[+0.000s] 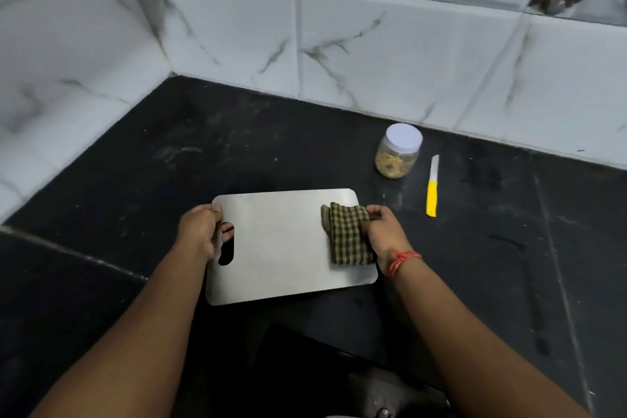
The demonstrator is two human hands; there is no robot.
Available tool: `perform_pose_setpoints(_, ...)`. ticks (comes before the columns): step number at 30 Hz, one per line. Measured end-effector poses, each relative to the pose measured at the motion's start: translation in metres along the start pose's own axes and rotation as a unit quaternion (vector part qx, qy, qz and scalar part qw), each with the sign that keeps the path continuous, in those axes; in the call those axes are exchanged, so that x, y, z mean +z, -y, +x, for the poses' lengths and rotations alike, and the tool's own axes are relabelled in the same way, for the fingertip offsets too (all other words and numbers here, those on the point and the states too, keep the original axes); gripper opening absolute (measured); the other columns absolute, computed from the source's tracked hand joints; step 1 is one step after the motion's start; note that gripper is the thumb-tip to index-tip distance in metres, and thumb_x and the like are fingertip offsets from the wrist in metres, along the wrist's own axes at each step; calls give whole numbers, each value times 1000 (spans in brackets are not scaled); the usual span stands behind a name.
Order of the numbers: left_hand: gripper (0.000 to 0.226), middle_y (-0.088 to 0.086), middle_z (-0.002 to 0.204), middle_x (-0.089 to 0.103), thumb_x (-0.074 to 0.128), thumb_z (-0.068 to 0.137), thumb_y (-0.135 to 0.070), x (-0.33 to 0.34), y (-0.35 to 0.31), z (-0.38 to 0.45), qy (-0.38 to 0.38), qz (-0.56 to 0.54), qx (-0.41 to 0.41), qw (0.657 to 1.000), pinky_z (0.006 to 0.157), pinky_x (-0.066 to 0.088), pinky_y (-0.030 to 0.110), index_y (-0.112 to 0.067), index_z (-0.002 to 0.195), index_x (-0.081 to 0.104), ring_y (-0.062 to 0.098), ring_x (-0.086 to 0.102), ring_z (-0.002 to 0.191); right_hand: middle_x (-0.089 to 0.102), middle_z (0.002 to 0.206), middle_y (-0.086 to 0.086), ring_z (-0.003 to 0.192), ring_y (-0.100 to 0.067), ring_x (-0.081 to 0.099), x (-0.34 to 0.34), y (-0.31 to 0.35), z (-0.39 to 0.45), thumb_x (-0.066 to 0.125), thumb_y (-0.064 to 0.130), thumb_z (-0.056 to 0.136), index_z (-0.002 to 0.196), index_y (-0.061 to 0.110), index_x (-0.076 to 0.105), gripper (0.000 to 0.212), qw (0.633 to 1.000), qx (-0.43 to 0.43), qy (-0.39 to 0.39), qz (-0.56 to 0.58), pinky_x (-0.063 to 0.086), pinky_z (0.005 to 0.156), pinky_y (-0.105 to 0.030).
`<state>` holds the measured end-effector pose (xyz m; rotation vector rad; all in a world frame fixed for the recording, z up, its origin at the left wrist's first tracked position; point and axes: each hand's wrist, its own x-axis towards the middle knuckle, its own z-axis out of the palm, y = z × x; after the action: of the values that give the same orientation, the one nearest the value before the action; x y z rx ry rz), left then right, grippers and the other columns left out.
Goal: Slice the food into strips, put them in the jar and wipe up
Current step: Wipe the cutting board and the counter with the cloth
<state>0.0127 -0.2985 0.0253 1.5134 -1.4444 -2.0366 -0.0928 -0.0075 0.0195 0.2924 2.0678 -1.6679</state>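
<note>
A steel cutting board [281, 244] lies on the black counter in front of me. My left hand [200, 231] grips its left edge, fingers showing through the handle slot. My right hand [385, 231] presses a folded green checked cloth [346, 234] onto the board's right side. A clear jar [398, 151] with a white lid shut on it stands behind the board to the right, pale yellow strips inside. A knife [432, 187] with a yellow handle lies to the right of the jar, blade pointing away from me.
The black stone counter [169, 159] runs into a corner of white marbled tile walls [373, 37] at the left and back. A counter edge drops off below the board near my body.
</note>
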Motion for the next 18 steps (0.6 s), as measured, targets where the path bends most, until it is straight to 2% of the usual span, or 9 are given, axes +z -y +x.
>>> perform_pose_setpoints(2, 18, 11, 84, 55, 41, 101, 1, -11, -4, 7, -13, -18, 1, 1000, 43, 46, 27, -6, 102, 58, 17, 47, 57, 68, 103, -5, 90, -19, 64, 20, 9, 9, 50, 2, 87, 109, 19, 57, 28, 1000, -6, 8, -3, 54, 86, -41)
perform_pose_setpoints(5, 24, 14, 92, 56, 37, 97, 5, -17, -4, 15, -39, -17, 8, 999, 52, 52, 30, -7, 87, 55, 19, 49, 63, 66, 98, -2, 82, -15, 61, 41, 16, 16, 46, 0, 87, 105, 21, 56, 30, 1000, -9, 8, -16, 53, 79, -36)
perform_pose_setpoints(7, 18, 15, 95, 57, 41, 98, 0, -20, 0, 22, -75, 9, 17, 997, 56, 51, 30, -5, 94, 58, 20, 54, 66, 65, 98, 0, 82, -13, 60, 49, 17, 15, 44, -1, 87, 101, 24, 55, 31, 1000, -19, 7, -21, 52, 76, -32)
perform_pose_setpoints(9, 20, 12, 89, 62, 46, 97, -9, -22, 2, 25, -115, 77, 44, 989, 54, 50, 30, -4, 104, 64, 22, 61, 68, 65, 101, 1, 86, -12, 62, 50, 16, 11, 44, -2, 88, 104, 24, 56, 33, 999, -31, 9, -25, 52, 75, -30)
perform_pose_setpoints(11, 23, 9, 87, 64, 48, 96, -15, -22, 3, 24, -133, 142, 93, 977, 56, 50, 33, -8, 107, 67, 23, 62, 72, 66, 104, 0, 90, -14, 64, 48, 13, 9, 46, -2, 89, 110, 23, 57, 35, 999, -45, 14, -21, 52, 74, -29)
perform_pose_setpoints(13, 19, 9, 104, 66, 49, 98, -17, -17, 3, 16, -140, 179, 150, 962, 74, 57, 41, -19, 104, 67, 23, 62, 86, 66, 107, 0, 93, -15, 66, 43, 10, 7, 48, -3, 89, 114, 24, 58, 38, 999, -52, 13, -6, 52, 72, -28)
perform_pose_setpoints(14, 22, 5, 113, 64, 49, 99, -16, -14, 3, 10, -142, 196, 176, 954, 85, 55, 40, -20, 112, 66, 20, 60, 96, 66, 108, 0, 93, -16, 66, 40, 8, 7, 48, -3, 89, 115, 24, 58, 39, 998, -55, 10, 2, 52, 73, -28)
perform_pose_setpoints(16, 32, 0, 124, 59, 49, 100, -16, -6, 2, 1, -125, 230, 222, 939, 94, 46, 31, -16, 129, 62, 16, 55, 110, 66, 108, -1, 92, -15, 66, 32, 7, 4, 48, -5, 89, 114, 24, 59, 40, 998, -57, 3, 20, 54, 76, -29)
perform_pose_setpoints(18, 34, 5, 130, 58, 51, 99, -16, 7, 6, -6, -89, 291, 277, 911, 100, 43, 33, -13, 131, 61, 21, 54, 119, 67, 109, -2, 94, -16, 67, 22, 4, 1, 47, -7, 89, 114, 23, 60, 41, 998, -55, 1, 42, 56, 81, -32)
